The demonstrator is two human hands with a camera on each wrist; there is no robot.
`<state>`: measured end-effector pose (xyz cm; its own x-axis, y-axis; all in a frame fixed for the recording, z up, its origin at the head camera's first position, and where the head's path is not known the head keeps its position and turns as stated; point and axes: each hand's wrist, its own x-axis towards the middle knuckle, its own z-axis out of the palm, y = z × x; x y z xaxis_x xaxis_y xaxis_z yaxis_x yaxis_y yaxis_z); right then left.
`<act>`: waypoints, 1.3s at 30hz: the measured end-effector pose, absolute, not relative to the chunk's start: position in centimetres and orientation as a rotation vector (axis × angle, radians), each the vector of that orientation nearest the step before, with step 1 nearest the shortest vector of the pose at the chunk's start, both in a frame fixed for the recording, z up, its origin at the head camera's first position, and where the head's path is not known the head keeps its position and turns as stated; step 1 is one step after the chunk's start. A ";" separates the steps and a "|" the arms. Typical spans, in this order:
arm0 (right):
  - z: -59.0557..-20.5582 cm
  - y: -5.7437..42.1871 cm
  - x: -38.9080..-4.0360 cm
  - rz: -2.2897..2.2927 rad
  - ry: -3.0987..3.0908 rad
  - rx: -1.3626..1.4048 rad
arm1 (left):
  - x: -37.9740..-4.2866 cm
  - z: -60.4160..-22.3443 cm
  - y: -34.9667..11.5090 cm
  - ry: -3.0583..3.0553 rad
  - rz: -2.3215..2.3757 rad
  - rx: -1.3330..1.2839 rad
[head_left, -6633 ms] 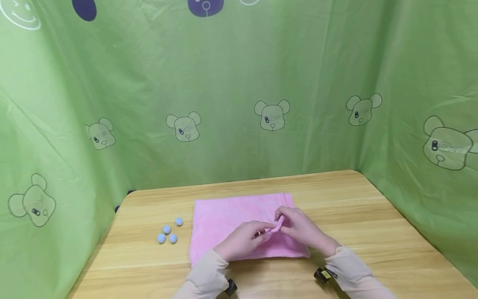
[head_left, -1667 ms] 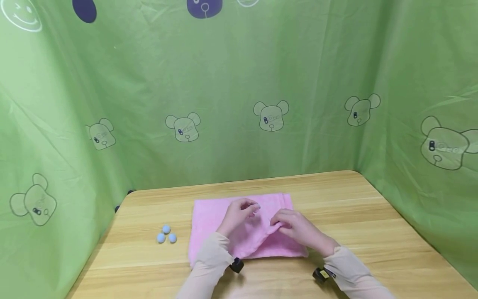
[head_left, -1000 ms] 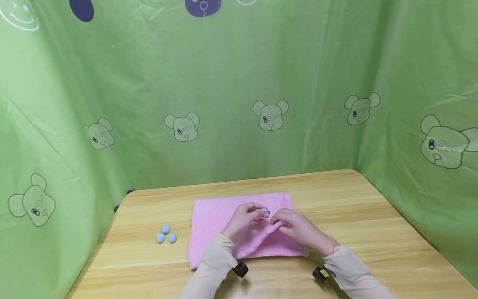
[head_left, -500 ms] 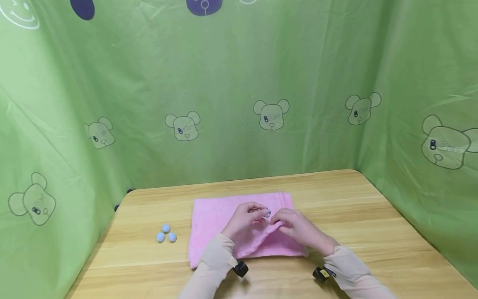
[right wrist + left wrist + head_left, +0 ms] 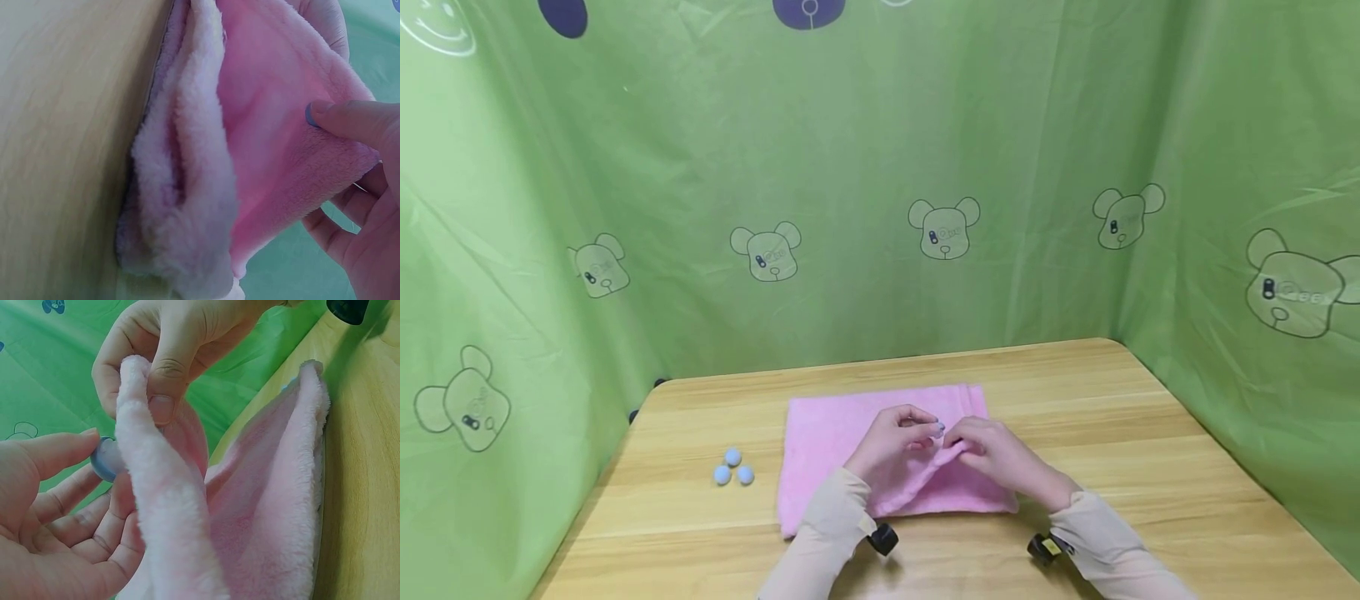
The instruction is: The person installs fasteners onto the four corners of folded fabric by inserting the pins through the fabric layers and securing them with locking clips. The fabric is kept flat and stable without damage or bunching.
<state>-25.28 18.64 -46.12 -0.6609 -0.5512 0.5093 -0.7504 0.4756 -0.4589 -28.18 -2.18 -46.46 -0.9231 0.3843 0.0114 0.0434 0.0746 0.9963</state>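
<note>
A folded pink plush cloth (image 5: 827, 433) lies on the table, its near right corner lifted. My right hand (image 5: 1000, 454) pinches the raised edge between thumb and fingers. My left hand (image 5: 891, 437), close beside it, holds a small round blue cap (image 5: 107, 459) with a pale hollow side, between thumb and fingers. In the left wrist view the cap is up against the cloth edge; I cannot tell if it touches. A small blue piece (image 5: 311, 115) shows at the right thumb's tip in the right wrist view. Beneath the lifted edge the cloth opens into a fold.
Three round pale blue pieces (image 5: 733, 457) rest on the wooden table (image 5: 1075, 400), left of the cloth. Green curtains (image 5: 865, 317) with bear prints surround the table at the back and sides. Dark wrist cameras (image 5: 883, 540) hang under both sleeves.
Several blue pieces lay on the table at first; one has left it. My left hand let go of the cloth edge and came back with the blue cap. The right hand keeps its pinch.
</note>
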 end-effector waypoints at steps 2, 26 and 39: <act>-46.1 18.6 -25.3 0.956 -2.433 1.100 | -28.2 -46.4 -2.2 2.090 1.929 0.429; -46.0 18.6 -25.1 0.888 -2.503 0.965 | -27.6 -46.2 -2.0 2.121 1.879 0.458; -45.8 18.5 -25.2 0.900 -2.483 0.953 | -27.7 -44.6 -3.8 2.341 1.421 0.795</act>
